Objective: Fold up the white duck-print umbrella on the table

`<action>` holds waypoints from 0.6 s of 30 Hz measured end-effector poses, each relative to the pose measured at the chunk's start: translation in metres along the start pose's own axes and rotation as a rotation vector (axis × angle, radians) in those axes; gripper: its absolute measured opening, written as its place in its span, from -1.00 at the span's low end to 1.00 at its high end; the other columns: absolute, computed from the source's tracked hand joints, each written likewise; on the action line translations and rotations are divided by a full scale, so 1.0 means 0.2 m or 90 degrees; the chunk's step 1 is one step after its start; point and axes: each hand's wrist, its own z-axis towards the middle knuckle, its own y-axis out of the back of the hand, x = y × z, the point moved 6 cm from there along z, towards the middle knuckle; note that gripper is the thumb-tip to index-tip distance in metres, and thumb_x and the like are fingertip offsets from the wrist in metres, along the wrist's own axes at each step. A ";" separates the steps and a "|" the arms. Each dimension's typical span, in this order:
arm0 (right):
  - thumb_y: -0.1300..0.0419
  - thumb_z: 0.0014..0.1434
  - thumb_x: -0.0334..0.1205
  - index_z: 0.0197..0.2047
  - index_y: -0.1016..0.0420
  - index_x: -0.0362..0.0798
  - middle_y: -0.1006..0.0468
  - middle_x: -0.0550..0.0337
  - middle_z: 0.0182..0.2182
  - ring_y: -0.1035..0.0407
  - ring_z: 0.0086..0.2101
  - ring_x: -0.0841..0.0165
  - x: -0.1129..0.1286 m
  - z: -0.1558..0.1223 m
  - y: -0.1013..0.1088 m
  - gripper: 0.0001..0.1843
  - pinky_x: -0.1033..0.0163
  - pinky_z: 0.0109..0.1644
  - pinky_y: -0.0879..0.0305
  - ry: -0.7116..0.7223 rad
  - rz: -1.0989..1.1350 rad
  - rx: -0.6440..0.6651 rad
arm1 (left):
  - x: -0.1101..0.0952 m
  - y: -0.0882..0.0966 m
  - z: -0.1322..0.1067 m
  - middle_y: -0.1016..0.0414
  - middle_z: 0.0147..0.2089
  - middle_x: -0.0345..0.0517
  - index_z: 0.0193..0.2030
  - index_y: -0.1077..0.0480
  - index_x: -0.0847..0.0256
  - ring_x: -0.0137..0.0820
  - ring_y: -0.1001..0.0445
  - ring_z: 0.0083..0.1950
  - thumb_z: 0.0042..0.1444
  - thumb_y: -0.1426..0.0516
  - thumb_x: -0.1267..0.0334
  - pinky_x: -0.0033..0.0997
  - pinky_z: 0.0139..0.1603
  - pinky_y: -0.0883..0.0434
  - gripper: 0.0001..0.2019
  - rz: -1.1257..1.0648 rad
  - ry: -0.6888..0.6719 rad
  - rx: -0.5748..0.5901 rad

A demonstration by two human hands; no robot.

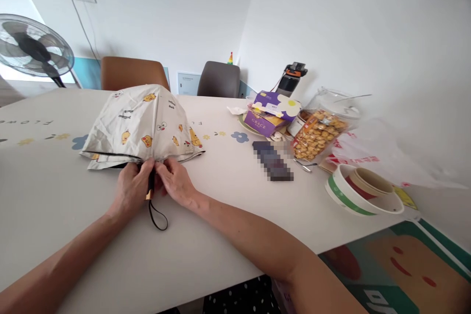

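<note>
A partly folded umbrella point(140, 122), cream with yellow duck prints and a black edge, lies on the white table with its handle toward me. Its short black handle ends in a gold-coloured cap point(149, 195), from which a black wrist strap loops onto the tabletop. My left hand point(133, 184) is closed at the left of the handle, thumb against the canopy's edge. From the right, my right hand point(176, 179) pinches the canopy's edge beside the handle. The fingertips of both hands nearly meet there; some fingers are hidden behind the handle.
On the right stand a purple tissue box point(263, 122), a clear snack jar point(320, 132), a black bottle point(290, 81) and stacked paper bowls point(362, 191). A blurred dark flat object point(273, 161) lies nearer. Two chairs stand behind the table point(221, 235); a fan point(35, 49) is far left.
</note>
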 end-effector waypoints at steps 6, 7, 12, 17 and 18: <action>0.05 0.19 -0.14 -0.21 -0.24 0.00 -0.34 0.35 -0.63 -0.28 -0.66 0.45 0.00 0.01 -0.01 -0.84 0.39 -0.64 -0.20 0.017 0.116 -0.023 | -0.05 -0.05 -0.02 -0.22 -0.72 -0.21 -0.64 -0.22 0.21 -0.47 -0.20 -0.70 -0.02 -0.05 -0.08 -0.49 -0.70 -0.15 -0.60 -0.091 -0.011 0.060; 0.06 0.19 -0.16 -0.16 -0.23 0.03 -0.33 0.37 -0.64 -0.27 -0.68 0.44 0.00 0.01 -0.01 -0.83 0.39 -0.66 -0.19 0.015 0.141 -0.021 | -0.05 -0.05 -0.02 -0.23 -0.72 -0.20 -0.62 -0.23 0.21 -0.45 -0.21 -0.71 0.00 -0.02 -0.09 -0.48 -0.70 -0.17 -0.59 -0.118 0.001 0.065; 0.07 0.16 -0.23 -0.03 -0.17 0.10 -0.31 0.40 -0.65 -0.17 -0.75 0.45 0.01 -0.01 0.01 -0.72 0.38 -0.74 -0.12 0.018 0.199 -0.038 | -0.07 -0.05 -0.05 -0.30 -0.68 -0.19 -0.48 -0.32 0.23 -0.43 -0.24 -0.72 0.03 0.06 -0.01 -0.45 -0.72 -0.21 -0.65 -0.208 0.059 0.087; 0.02 0.13 -0.19 -0.26 -0.24 0.05 -0.29 0.37 -0.62 -0.17 -0.73 0.47 0.00 0.00 0.03 -0.90 0.38 -0.74 -0.13 0.041 0.204 -0.070 | -0.06 -0.06 -0.05 -0.28 -0.71 -0.20 -0.51 -0.30 0.25 -0.43 -0.23 -0.73 -0.06 -0.01 0.14 -0.48 -0.75 -0.18 -0.79 -0.208 0.085 0.102; 0.02 0.13 -0.18 -0.31 -0.24 0.04 -0.30 0.36 -0.61 -0.18 -0.72 0.47 0.00 0.00 0.03 -0.92 0.38 -0.73 -0.14 0.046 0.206 -0.070 | -0.06 -0.07 -0.05 -0.28 -0.71 -0.20 -0.52 -0.30 0.25 -0.44 -0.23 -0.73 -0.08 -0.01 0.16 -0.48 -0.75 -0.18 -0.80 -0.206 0.080 0.107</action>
